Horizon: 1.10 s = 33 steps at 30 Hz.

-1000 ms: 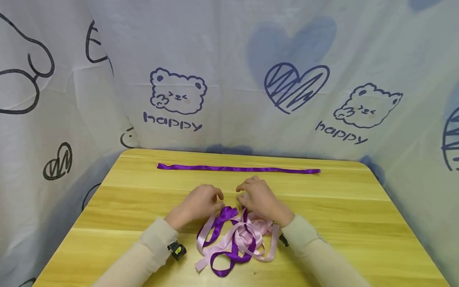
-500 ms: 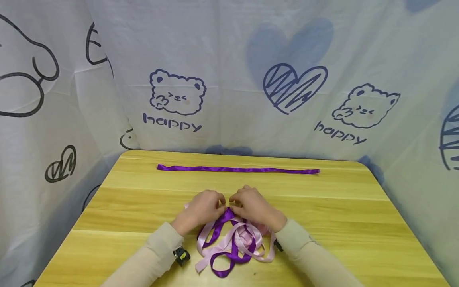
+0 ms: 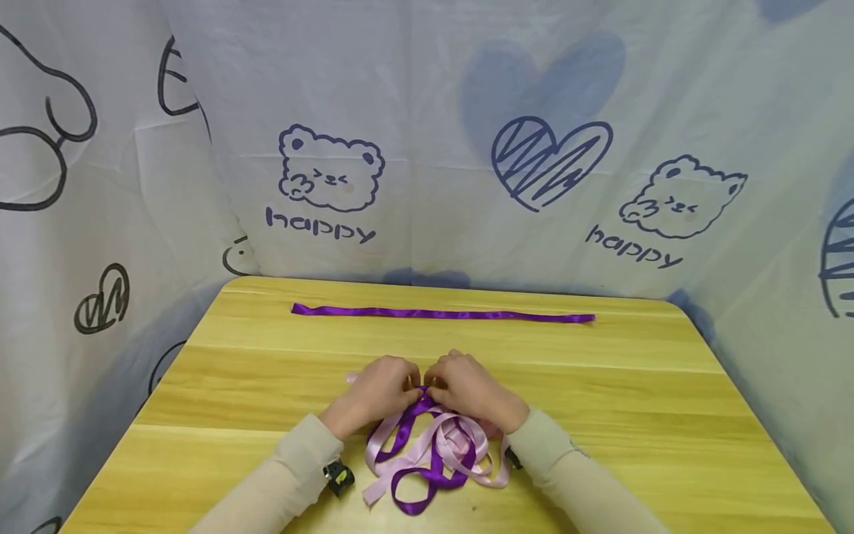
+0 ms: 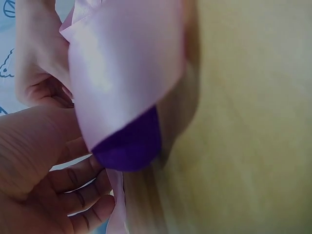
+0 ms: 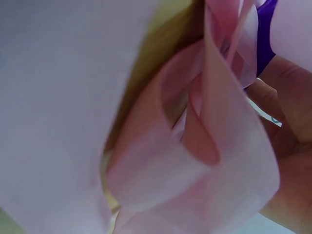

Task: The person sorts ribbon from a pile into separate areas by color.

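A loose heap of purple ribbon (image 3: pixel 404 432) and pink ribbon (image 3: pixel 457 439) lies at the middle front of the table. At the heap's far edge, my left hand (image 3: pixel 379 389) and right hand (image 3: pixel 470 387) meet almost fingertip to fingertip, each pinching purple ribbon between thumb and curled fingers. The exact grip is partly hidden by the hands. Up close in the left wrist view, a pink band (image 4: pixel 122 68) overlaps a purple fold (image 4: pixel 131 147) beside the left hand (image 4: pixel 39 161). Pink loops (image 5: pixel 156 168) fill most of the right wrist view, with the right hand (image 5: pixel 295 131) behind them.
One straight purple ribbon strip (image 3: pixel 440 315) stretches across the back of the wooden table (image 3: pixel 667 445). A printed white curtain (image 3: pixel 427 89) surrounds the table's back and sides. A small black camera (image 3: pixel 339 477) sits at the left wrist.
Both hands have come together over the heap's far end; the right hand moved left and slightly nearer. They now pinch the purple ribbon there. Little differs from half a second ago.
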### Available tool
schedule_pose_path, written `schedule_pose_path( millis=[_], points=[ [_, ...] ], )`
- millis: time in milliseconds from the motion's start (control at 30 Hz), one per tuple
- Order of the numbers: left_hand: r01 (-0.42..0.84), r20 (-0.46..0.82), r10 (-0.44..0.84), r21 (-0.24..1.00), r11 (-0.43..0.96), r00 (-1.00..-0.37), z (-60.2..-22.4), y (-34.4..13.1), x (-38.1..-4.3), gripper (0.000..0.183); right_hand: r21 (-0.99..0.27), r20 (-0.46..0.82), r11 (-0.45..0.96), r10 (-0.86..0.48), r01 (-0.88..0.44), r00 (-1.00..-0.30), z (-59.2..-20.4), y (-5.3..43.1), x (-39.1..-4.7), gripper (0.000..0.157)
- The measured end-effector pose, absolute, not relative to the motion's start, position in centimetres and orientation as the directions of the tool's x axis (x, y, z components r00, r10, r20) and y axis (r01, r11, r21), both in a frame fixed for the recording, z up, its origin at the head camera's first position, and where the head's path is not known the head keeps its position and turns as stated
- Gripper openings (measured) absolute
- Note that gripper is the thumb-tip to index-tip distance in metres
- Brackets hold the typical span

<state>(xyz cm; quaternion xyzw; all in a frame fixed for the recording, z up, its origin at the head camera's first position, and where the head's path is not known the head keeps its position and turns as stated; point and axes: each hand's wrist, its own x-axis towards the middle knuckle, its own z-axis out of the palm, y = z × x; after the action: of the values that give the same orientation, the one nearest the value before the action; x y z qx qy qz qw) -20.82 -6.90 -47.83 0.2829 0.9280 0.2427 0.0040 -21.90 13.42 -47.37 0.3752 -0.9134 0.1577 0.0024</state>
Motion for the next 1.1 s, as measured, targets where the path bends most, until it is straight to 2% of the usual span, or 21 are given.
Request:
schedule_pose_path(
  millis=[100, 267, 567, 733, 867, 1100],
  points=[
    [0.531, 0.130, 0.537, 0.458, 0.713, -0.834, -47.9, -6.9, -20.8, 0.011, -0.294, 0.134, 0.658, -0.689, -0.693, -0.712, -47.6, 13.4, -21.9, 0.006],
    [0.537, 0.129, 0.545, 0.458, 0.708, -0.829, -48.1, -6.9, -20.7, 0.021, -0.343, 0.153, 0.646, -0.678, -0.682, -0.719, -47.4, 13.4, -21.9, 0.006],
    [0.568, 0.196, 0.541, 0.425, 0.705, -0.818, -47.9, -6.7, -21.1, 0.029, -0.401, 0.183, 0.669, -0.611, -0.626, -0.770, -46.6, 13.5, -22.2, 0.008],
    [0.540, 0.203, 0.507, 0.446, 0.713, -0.838, -47.3, -7.0, -21.3, 0.025, -0.452, 0.179, 0.670, -0.578, -0.588, -0.796, -46.3, 14.0, -22.4, 0.003],
    [0.509, 0.206, 0.471, 0.466, 0.723, -0.858, -46.8, -7.3, -21.3, 0.022, -0.498, 0.178, 0.653, -0.567, -0.570, -0.805, -46.0, 14.3, -22.5, 0.008],
    [0.451, 0.172, 0.431, 0.536, 0.714, -0.886, -46.4, -7.5, -21.3, 0.030, -0.546, 0.195, 0.636, -0.536, -0.545, -0.821, -45.6, 14.2, -22.7, 0.011]
  ],
)
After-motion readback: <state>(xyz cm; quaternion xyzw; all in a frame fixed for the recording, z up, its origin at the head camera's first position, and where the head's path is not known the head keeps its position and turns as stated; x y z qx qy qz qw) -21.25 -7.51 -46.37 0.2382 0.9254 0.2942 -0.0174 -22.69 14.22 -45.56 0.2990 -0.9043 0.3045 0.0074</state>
